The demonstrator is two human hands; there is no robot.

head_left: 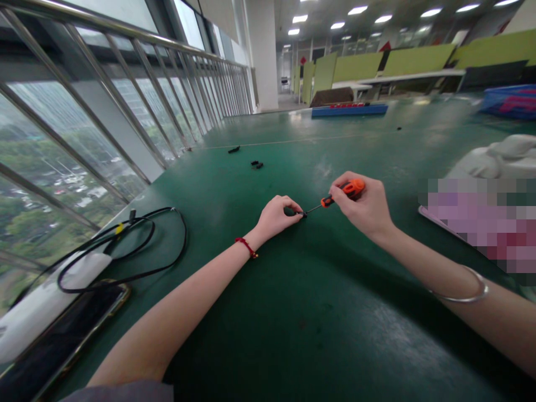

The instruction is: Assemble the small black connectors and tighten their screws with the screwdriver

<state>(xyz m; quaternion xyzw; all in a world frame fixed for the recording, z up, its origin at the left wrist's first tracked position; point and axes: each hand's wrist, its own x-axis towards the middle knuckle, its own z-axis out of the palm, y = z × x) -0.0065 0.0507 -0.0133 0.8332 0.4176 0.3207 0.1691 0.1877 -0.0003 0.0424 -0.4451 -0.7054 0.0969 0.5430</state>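
My right hand point(363, 205) is closed around the orange and black handle of a screwdriver point(354, 188). Its thin shaft points left and down, and the tip meets a small black part point(304, 214) on the green table. That part is pinched between the thumb and fingers of my left hand point(277, 216); its exact kind is too small to make out. Farther up the table lie a few small black pieces point(257, 164) and another dark piece point(234, 149), apart from both hands.
At left are a phone point(71, 329), a white power strip point(54, 298) and a looped black cable point(184, 240). A blue tray point(349, 111) stands at the far edge. A white bundle point(498, 162) and a blurred pink item point(473, 223) are at right. Metal railing point(146, 92) borders the left.
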